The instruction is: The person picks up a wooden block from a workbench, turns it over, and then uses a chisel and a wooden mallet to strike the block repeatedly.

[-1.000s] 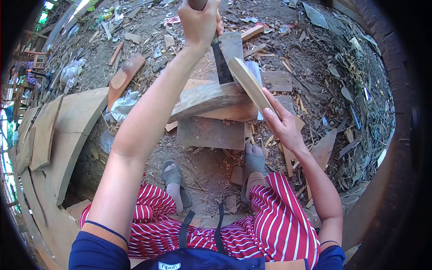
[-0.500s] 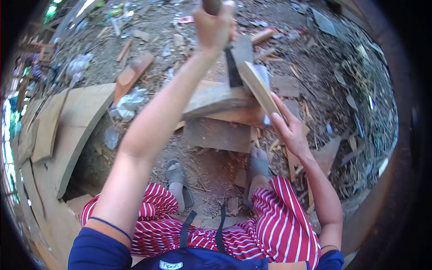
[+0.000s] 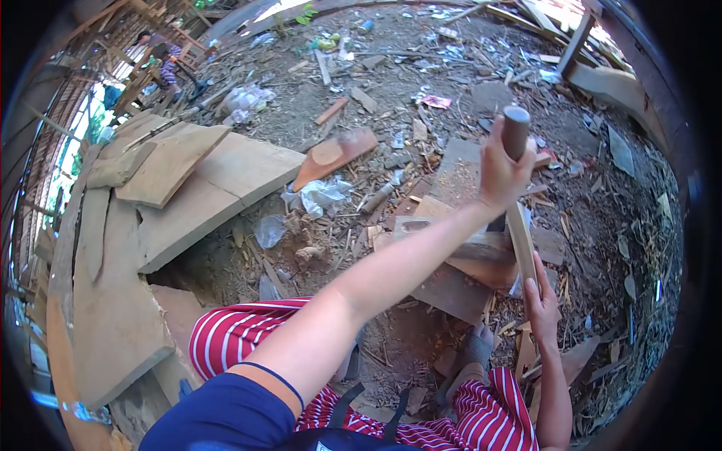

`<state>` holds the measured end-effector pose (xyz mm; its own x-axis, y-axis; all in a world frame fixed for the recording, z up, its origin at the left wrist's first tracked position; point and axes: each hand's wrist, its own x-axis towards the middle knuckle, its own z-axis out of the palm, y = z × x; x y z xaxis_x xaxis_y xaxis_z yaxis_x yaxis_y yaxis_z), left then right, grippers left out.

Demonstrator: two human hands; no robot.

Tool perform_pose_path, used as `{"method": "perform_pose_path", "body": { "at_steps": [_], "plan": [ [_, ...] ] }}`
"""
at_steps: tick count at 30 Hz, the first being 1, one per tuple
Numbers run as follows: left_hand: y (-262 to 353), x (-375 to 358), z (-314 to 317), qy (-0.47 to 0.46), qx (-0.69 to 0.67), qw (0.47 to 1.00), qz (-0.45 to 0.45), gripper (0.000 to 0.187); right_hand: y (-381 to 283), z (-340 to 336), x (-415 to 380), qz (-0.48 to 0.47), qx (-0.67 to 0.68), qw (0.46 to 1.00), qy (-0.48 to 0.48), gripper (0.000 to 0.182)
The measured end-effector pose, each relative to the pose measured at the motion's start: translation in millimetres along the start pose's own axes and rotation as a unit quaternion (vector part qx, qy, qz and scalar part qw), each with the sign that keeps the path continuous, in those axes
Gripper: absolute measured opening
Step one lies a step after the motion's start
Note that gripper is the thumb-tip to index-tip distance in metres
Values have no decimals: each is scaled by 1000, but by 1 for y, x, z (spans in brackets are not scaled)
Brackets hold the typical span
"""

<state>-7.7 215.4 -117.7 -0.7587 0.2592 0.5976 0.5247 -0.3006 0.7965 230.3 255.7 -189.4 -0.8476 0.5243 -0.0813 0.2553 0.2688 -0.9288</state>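
Observation:
My left hand [image 3: 499,171] is raised and closed around the round wooden handle [image 3: 516,129] of a chopping knife; the blade is hidden behind the hand and the slat. A narrow pale wood slat [image 3: 521,242] stands nearly upright on a worn chopping plank [image 3: 459,289] on the ground. My right hand [image 3: 543,302] grips the slat's lower end. Both hands are at the right of the view, the left one above the slat's top.
Large thick planks [image 3: 180,188] lie stacked at the left. A crumpled plastic bag [image 3: 320,194] and a reddish wood offcut [image 3: 335,154] sit among chips and litter on the dirt. My sandalled foot [image 3: 475,349] rests below the plank. Another person [image 3: 162,52] is far at the top left.
The head turned left, so hands and plank slid to the right of the view. The left hand with the knife now sits higher above the slat; the right hand still holds the slat.

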Motion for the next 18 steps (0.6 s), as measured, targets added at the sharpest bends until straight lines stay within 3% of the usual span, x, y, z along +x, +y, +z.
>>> {"method": "perform_pose_path", "body": {
  "at_steps": [2, 4, 6, 8, 10, 12, 16, 17, 18],
  "plan": [
    [11, -11, -1, -4, 5, 1000, 9, 29, 4, 7, -1, 30, 54, 998, -2, 53],
    [15, -25, -1, -25, -5, 1000, 14, 31, 6, 7, 0, -32, 16, 999, 15, 53],
    [18, -39, 1, -72, -103, 990, -70, 28, 2, 7, -3, -40, 20, 999, 3, 53],
    [37, -46, -7, -100, -81, 989, -69, 25, 5, 10, -2, -32, -37, 998, 24, 52],
    [51, -47, -20, -36, 31, 998, 41, 25, -17, 4, -2, 116, -40, 991, -49, 52],
    [90, -32, -48, -67, -9, 994, -89, 20, 16, 0, 10, -17, -95, 995, -31, 52],
    [145, 4, -102, -57, 60, 995, -60, 17, 29, -4, 26, -68, -96, 993, -31, 51],
    [157, 11, -113, -27, 53, 998, 13, 17, 52, -12, 42, -66, -118, 990, -29, 51],
    [169, 18, -125, 0, 45, 995, 84, 19, 109, -24, 75, -175, -153, 972, 5, 51]
  ]
}}
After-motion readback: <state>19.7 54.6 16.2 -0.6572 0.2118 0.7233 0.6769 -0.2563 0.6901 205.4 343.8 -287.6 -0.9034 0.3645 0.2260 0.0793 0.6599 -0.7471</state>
